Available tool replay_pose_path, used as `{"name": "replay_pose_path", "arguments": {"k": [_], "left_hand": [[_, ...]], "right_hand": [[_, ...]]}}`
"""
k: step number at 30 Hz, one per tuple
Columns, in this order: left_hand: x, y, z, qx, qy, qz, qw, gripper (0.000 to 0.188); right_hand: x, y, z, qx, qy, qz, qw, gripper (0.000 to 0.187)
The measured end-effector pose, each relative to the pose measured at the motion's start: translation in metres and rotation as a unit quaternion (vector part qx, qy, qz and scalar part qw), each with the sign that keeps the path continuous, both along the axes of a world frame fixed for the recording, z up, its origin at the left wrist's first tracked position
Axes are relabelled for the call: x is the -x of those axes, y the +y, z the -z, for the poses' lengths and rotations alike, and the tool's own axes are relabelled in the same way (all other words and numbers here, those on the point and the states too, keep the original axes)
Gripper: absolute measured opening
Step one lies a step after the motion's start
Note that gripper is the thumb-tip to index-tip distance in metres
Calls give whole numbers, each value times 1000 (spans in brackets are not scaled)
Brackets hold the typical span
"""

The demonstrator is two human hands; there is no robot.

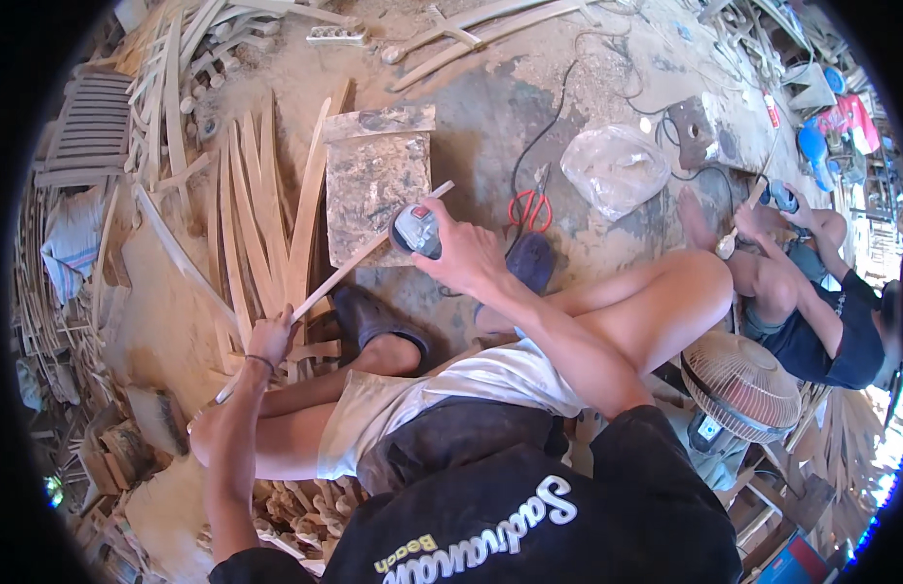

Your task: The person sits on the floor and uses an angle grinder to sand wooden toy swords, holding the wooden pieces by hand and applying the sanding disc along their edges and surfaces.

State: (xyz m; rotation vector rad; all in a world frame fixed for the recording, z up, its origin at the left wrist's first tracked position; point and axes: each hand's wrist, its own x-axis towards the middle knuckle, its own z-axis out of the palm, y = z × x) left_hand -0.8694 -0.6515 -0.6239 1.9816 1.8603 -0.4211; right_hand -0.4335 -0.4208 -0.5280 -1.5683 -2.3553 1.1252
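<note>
My left hand [270, 339] is closed around a long, thin wooden strip [336, 276], which slants up and to the right from beside my left knee. In my right hand [473, 255] is a grey power sander [415, 230], its round body gripped from the right side. The sander sits against the strip near its far end; my view hides the exact contact of its underside. Beneath that end stands a low, worn wooden block [373, 180] with a board laid across its far edge.
Curved wooden slats [259, 219] lie left of the block. Red-handled scissors [531, 207], a black cord [558, 107] and a clear plastic bag [615, 170] are on the floor to the right. A fan [741, 384] stands near a seated co-worker [811, 326], who holds a similar tool.
</note>
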Motion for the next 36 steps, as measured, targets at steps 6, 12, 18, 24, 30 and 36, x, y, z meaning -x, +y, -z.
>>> {"name": "replay_pose_path", "arguments": {"k": [6, 12, 18, 24, 30, 36], "left_hand": [[1, -5, 1, -26, -8, 10, 1000, 34], [8, -9, 10, -25, 0, 11, 1000, 33], [11, -9, 11, -16, 3, 13, 1000, 35], [7, -3, 11, -27, -13, 23, 999, 37], [13, -10, 8, 14, 33, 19, 999, 38], [1, -2, 4, 2, -27, 12, 1000, 34]], "right_hand": [[-14, 29, -5, 13, -35, 61, 997, 76], [-37, 58, 6, -12, -67, 105, 992, 80], [-31, 57, -4, 31, -82, 96, 991, 83], [-56, 74, 12, 6, -85, 126, 988, 85], [-46, 70, 6, 56, -86, 114, 988, 85], [-70, 92, 35, 28, -82, 149, 985, 85]]}}
